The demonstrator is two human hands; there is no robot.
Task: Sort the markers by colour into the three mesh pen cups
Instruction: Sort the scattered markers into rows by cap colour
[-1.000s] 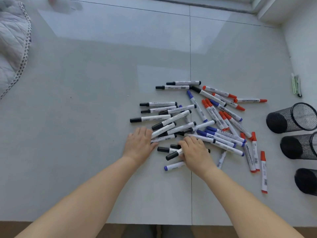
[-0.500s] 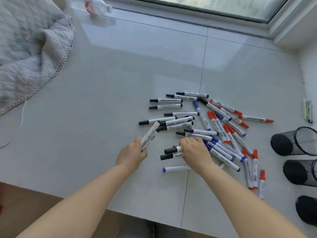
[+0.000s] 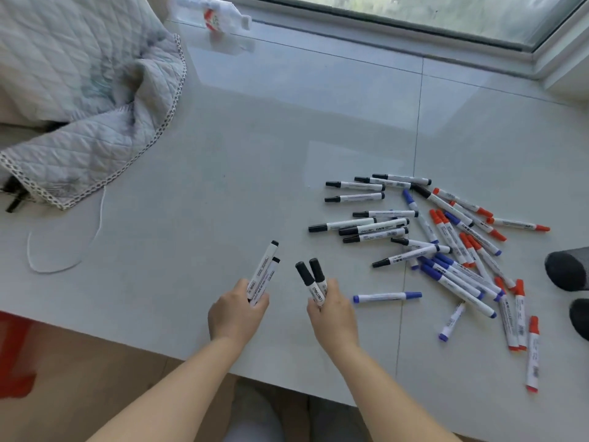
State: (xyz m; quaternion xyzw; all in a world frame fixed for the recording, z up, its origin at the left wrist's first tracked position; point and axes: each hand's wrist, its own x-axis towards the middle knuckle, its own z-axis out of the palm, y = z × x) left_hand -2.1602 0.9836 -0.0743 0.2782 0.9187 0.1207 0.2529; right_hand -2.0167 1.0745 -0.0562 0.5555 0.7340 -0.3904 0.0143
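My left hand (image 3: pixel 237 314) grips two black markers (image 3: pixel 264 269), their ends pointing up and away. My right hand (image 3: pixel 333 314) holds two more black-capped markers (image 3: pixel 314 279), caps up. Both hands hover left of the scattered pile on the pale tiled ledge. In the pile, black markers (image 3: pixel 373 226) lie on the left, blue markers (image 3: pixel 452 275) in the middle and red markers (image 3: pixel 459 231) to the right. A single blue marker (image 3: pixel 387 296) lies just right of my right hand. Two black mesh cups (image 3: pixel 565 271) lie on their sides at the right edge, cut off by the frame.
A quilted grey blanket (image 3: pixel 83 100) covers the far left of the ledge, with a white cord (image 3: pixel 63 247) looping from it. A plastic bottle (image 3: pixel 212 11) lies by the window frame (image 3: pixel 414 33) at the back. The ledge's front edge runs just below my wrists.
Both hands have lifted off the pile and pulled back to the left, each now holding two black markers. The view has tilted up and left, pushing the cups toward the right edge.
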